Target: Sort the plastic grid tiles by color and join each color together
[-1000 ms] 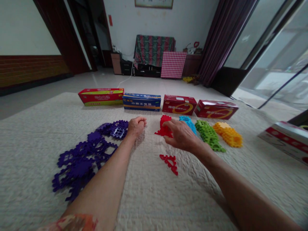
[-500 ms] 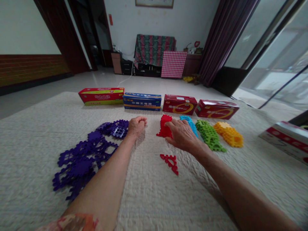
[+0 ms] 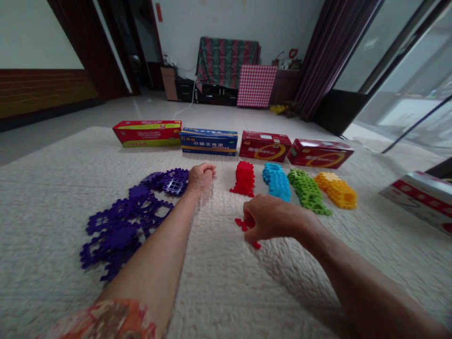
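Note:
My left hand [image 3: 202, 178] rests on the cloth with its fingers curled into a loose fist, and nothing shows in it. Beside it on the left spreads a loose heap of purple interlocking plastic pieces [image 3: 122, 235]. Lower down and to the right, my right hand [image 3: 266, 217] has its thumb and fingers closed over a red triangular interlocking piece [image 3: 241, 223], whose middle is hidden under the hand. Just beyond that hand stands a stack of red pieces [image 3: 244, 178], its edge facing me. A leaning row of blue pieces [image 3: 277, 181] lies right of the stack.
Green pieces [image 3: 308, 190] and yellow pieces [image 3: 337, 189] lie in rows farther right. Behind stand a red-yellow box [image 3: 148, 134], a blue box [image 3: 209, 141] and two dark red boxes [image 3: 264, 146]. A white-red box [image 3: 420, 200] sits at the right edge of the quilted cloth [image 3: 212, 282].
My right hand has left the red stack and come nearer to me, onto the single red triangular piece. My left hand stays where it was. The view has tipped slightly downward.

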{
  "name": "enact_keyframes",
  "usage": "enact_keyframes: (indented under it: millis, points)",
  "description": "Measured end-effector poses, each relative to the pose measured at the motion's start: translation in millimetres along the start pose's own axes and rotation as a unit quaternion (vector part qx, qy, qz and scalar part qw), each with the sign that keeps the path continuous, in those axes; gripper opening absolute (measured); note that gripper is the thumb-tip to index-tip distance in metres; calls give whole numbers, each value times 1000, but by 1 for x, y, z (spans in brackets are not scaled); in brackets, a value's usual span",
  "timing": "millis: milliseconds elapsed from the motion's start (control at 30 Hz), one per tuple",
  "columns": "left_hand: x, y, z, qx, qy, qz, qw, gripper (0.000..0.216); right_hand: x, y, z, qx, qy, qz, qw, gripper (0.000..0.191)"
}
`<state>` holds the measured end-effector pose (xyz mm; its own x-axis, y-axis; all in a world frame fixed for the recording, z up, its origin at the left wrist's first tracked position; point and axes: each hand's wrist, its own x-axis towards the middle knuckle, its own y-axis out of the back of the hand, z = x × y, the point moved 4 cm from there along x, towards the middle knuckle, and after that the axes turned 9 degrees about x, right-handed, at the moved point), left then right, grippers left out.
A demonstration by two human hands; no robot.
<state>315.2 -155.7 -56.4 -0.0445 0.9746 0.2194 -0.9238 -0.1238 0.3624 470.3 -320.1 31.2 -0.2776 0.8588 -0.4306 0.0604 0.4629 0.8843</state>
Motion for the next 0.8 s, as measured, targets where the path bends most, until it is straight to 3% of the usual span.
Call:
enact_keyframes:
  millis: [200, 367, 433, 600, 733, 800]
  points:
    - [1, -1, -3, -3, -11, 0, 1000, 29, 22, -11, 3, 107, 57, -20, 992, 19]
    - [1, -1, -4, -10, -7, -2, 1000, 29, 38, -9, 5, 245, -10, 85, 966, 20]
    - [0, -1, -3, -12, -4, -1, 1000, 29, 36, -9, 1, 280, -24, 63, 957, 25]
    - [0, -1, -2, -15, 3, -2, 1000, 28, 14, 1, 6, 171, -3, -14, 985, 35]
    - [2, -1, -3, -9, -5, -4, 1000, 29, 4, 11, 20, 44, -2, 65, 997, 17]
    - [2, -1, -4, -5, -8, -4, 1000, 30, 6, 11, 18, 10, 41, 117, 992, 21]
